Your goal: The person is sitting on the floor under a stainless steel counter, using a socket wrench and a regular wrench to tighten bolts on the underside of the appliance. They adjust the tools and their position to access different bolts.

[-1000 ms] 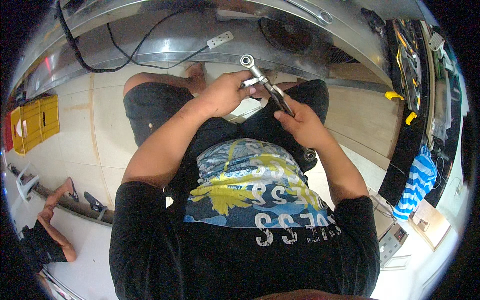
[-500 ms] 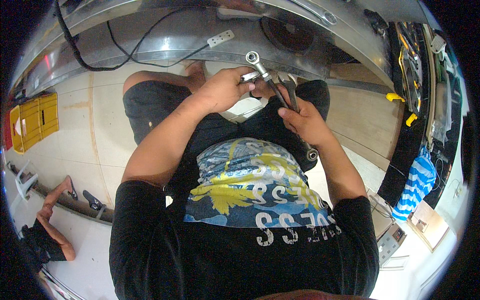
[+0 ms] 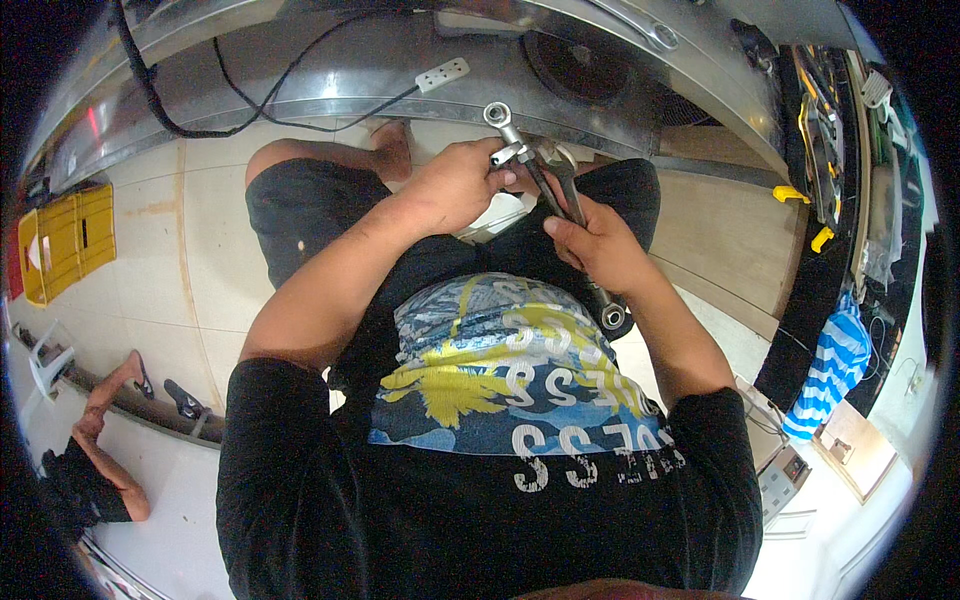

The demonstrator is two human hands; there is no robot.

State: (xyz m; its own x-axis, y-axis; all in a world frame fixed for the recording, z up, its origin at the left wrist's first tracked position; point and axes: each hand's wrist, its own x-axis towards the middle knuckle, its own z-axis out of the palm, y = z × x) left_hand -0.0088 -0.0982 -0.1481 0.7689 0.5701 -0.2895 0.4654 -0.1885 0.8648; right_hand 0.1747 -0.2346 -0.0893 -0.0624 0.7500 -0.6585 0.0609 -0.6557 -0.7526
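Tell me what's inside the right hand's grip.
The right hand closes around a metal rod with a ringed tip, and a wrench beside it. Another metal ring shows past the hand. Both tools' middles are covered; whether they touch there cannot be seen.

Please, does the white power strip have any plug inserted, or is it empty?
Empty: the power strip shows bare socket holes and no plug on its face.

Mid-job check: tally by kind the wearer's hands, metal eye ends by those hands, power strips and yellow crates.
Left hand and right hand: 2
Metal eye ends: 2
Power strip: 1
Yellow crate: 1
Total: 6
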